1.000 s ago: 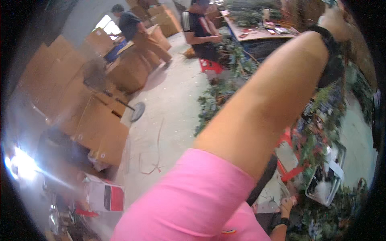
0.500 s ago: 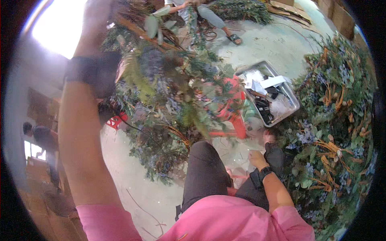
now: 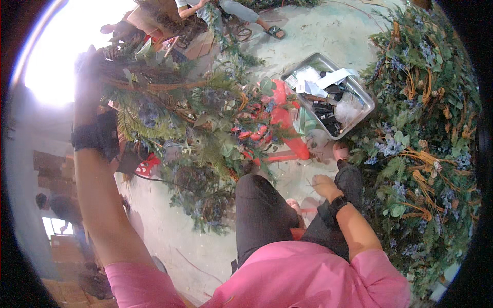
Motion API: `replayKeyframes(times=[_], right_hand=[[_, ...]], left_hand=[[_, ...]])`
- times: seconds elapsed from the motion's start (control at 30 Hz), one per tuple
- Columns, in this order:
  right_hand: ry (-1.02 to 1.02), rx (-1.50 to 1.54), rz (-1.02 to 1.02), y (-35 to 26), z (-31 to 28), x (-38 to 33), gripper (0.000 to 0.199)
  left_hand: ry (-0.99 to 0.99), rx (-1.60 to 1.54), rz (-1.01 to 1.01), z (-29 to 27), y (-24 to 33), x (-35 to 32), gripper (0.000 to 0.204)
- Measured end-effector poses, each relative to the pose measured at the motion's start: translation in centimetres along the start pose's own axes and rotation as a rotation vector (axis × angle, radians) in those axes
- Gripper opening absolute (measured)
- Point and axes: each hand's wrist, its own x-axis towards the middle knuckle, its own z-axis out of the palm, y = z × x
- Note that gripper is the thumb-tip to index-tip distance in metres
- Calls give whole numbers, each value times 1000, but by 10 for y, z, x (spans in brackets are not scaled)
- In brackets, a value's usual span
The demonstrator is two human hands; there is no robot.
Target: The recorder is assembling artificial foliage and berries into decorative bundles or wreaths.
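Left hand [image 3: 88, 64] stays raised, seemingly gripping the foliage garland [image 3: 195, 123].

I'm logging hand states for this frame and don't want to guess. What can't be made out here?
- Left hand, head view: raised into window glare among the foliage garland; fingers washed out, so grip is unclear.
- Right hand, head view: rests by the knee; too small to tell if it holds anything.
- Metal tray, head view: contents too small and jumbled to identify.
- Co-worker at the top edge: cut off by the frame.

Shiny metal tray [image 3: 363, 95]; glossy red plastic stool [image 3: 287, 134].
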Motion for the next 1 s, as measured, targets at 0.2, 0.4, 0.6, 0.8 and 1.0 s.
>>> replayKeyframes(times=[0.2, 0.4, 0.6, 0.8, 1.0], right_hand=[[24, -69, -82, 5, 9, 3, 17], [47, -85, -155, 20, 25, 11, 16], [82, -10, -251, 21, 25, 18, 16], [190, 132, -151, -15, -4, 30, 17], [360, 359, -248, -95, -51, 56, 13]], left_hand=[[-22, 95, 102, -12, -21, 15, 22], [-329, -197, -39, -13, 0, 15, 25], [-238, -120, -16, -24, -27, 23, 31], [-137, -51, -20, -23, -45, 31, 28], [-157, 98, -114, 0, -21, 26, 25]])
